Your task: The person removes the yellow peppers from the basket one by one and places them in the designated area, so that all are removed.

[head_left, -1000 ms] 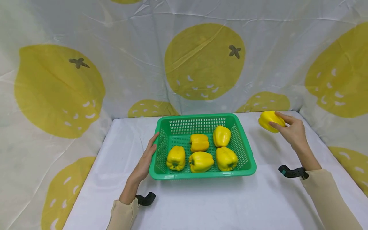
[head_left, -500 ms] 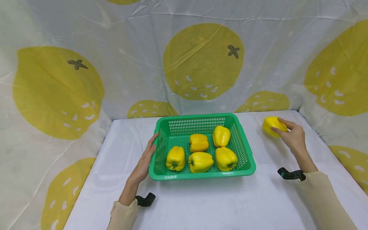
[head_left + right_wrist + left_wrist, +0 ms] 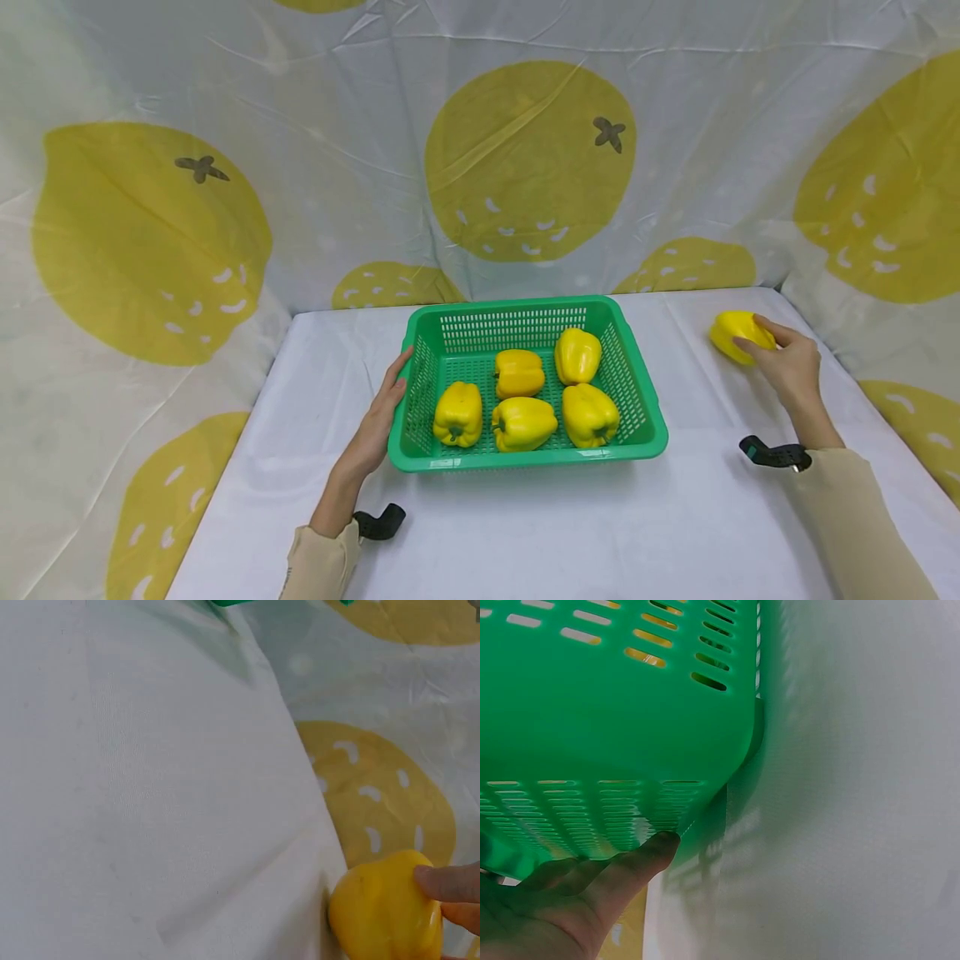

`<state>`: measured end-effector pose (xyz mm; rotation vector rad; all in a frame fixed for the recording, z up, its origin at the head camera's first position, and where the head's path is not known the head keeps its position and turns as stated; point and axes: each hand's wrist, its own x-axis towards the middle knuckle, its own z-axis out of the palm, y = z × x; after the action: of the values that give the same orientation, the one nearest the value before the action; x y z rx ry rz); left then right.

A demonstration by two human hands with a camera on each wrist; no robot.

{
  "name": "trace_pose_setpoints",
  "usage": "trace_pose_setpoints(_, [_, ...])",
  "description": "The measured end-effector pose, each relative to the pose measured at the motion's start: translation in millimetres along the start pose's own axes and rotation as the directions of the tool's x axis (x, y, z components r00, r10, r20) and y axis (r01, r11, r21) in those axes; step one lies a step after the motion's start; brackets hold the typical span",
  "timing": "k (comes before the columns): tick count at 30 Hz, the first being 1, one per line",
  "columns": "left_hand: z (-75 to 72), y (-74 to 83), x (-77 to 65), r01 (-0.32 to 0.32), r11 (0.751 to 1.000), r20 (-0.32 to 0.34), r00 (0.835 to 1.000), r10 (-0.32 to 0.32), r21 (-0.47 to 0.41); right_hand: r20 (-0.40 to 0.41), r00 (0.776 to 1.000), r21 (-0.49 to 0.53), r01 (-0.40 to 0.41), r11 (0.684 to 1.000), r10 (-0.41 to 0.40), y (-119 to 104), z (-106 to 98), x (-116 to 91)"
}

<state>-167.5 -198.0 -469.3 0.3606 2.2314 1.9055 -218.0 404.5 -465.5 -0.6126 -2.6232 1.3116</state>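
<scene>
At the far right of the table in the head view, my right hand (image 3: 793, 367) grips a yellow bell pepper (image 3: 735, 335) between thumb and fingers. In the right wrist view this pepper (image 3: 384, 911) fills the lower right corner, fingertips (image 3: 454, 883) on its side. A green plastic basket (image 3: 525, 460) stands mid-table with several yellow bell peppers (image 3: 525, 422) lying in it. My left hand (image 3: 371, 429) rests along the basket's left side, fingers straight. Seen from the left wrist, the hand (image 3: 577, 907) touches the slotted wall (image 3: 630, 712) from outside.
A white cloth covers the table (image 3: 525, 533). Behind it and at both sides hangs a pale curtain (image 3: 360, 167) printed with large yellow lemons. The table's back edge runs just beyond the basket and the gripped pepper.
My right hand has carried its pepper right and down toward the table, farther from the basket. The left hand and the basket have stayed in place.
</scene>
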Motion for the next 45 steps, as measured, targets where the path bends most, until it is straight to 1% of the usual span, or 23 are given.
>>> trace_pose_setpoints(3, [-0.2,-0.4,-0.1,-0.001,1.000,-0.002,1.000,0.001,0.001,0.005,0.999,0.028,-0.049,0.998,0.049,3.7,-3.8,1.2])
trace_pose_setpoints(6, [-0.1,-0.6,-0.2,0.001,1.000,-0.003,1.000,-0.001,0.001,0.012,0.997,0.049,-0.080,0.996,0.079,5.6,-7.3,2.0])
trace_pose_setpoints(12, [1.0,-0.4,-0.8,0.003,1.000,-0.009,1.000,-0.003,0.012,0.018,0.996,0.041,-0.085,0.996,0.084,8.3,-11.5,3.7])
trace_pose_setpoints(18, [1.1,-0.9,-0.9,0.001,1.000,-0.006,1.000,0.000,0.009,0.006,0.997,0.035,-0.080,0.996,0.080,12.2,-14.0,6.3])
trace_pose_setpoints(21, [0.9,-1.4,-0.7,-0.004,1.000,-0.004,1.000,0.004,0.001,0.015,0.996,0.047,-0.084,0.995,0.084,14.6,-15.4,7.0])
trace_pose_setpoints(28, [1.2,-0.8,-0.4,-0.007,1.000,-0.002,1.000,0.007,-0.002,0.030,0.991,0.080,-0.129,0.988,0.127,19.2,-18.9,6.8])
trace_pose_setpoints(36, [0.7,-0.2,1.1,-0.005,1.000,-0.004,1.000,0.005,0.001,0.023,0.993,0.098,-0.120,0.988,0.119,25.2,-19.0,6.9])
trace_pose_setpoints(45, [-0.2,-2.3,0.7,-0.011,1.000,-0.006,1.000,0.011,0.001,0.026,0.991,0.120,-0.137,0.983,0.135,31.6,-19.5,7.1])
